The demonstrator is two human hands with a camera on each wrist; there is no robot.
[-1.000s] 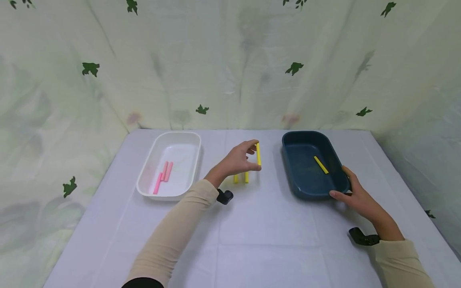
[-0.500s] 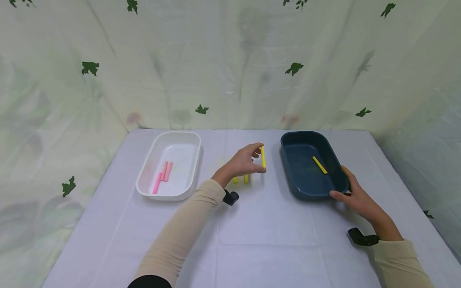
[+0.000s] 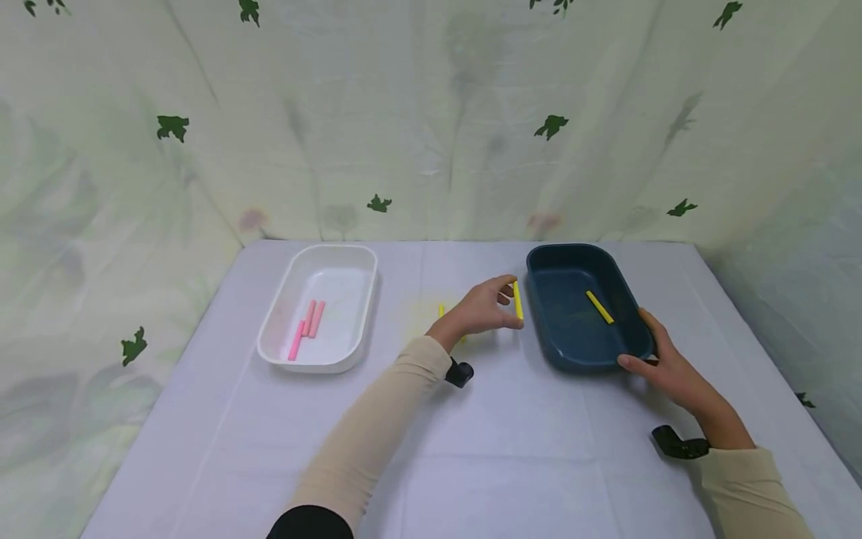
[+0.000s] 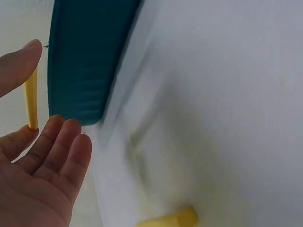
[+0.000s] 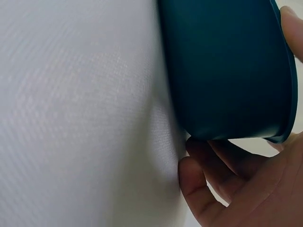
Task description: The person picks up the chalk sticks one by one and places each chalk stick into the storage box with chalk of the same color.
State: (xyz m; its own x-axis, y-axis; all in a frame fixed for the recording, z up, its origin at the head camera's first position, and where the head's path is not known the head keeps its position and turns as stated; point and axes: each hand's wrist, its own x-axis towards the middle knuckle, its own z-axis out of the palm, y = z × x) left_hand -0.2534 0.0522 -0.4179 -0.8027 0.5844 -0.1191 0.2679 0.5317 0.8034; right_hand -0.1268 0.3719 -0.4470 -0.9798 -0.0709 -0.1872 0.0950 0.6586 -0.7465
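Between thumb and fingertip, my left hand [image 3: 477,307] pinches a yellow chalk stick [image 3: 518,301] by its two ends, beside the left wall of the dark blue tray [image 3: 564,333]. The left wrist view shows the same chalk [image 4: 31,101] upright, the other fingers loosely spread. My right hand [image 3: 663,367] grips the tray's near right corner, thumb at the rim and fingers around the side. One yellow chalk stick [image 3: 599,308] lies inside this tray. Two more yellow sticks [image 3: 441,308] on the cloth are partly hidden behind my left hand.
A white tray [image 3: 346,288] stands at the left, holding three pink chalk sticks [image 3: 295,341]. Faint yellow dust marks the white tablecloth [image 3: 498,434] around the loose yellow chalk. A leaf-patterned curtain [image 3: 431,135] hangs behind the table.
My left hand has carried the yellow chalk rightward and slightly nearer, up to the blue tray's left side. The right hand keeps its grip on the tray corner.
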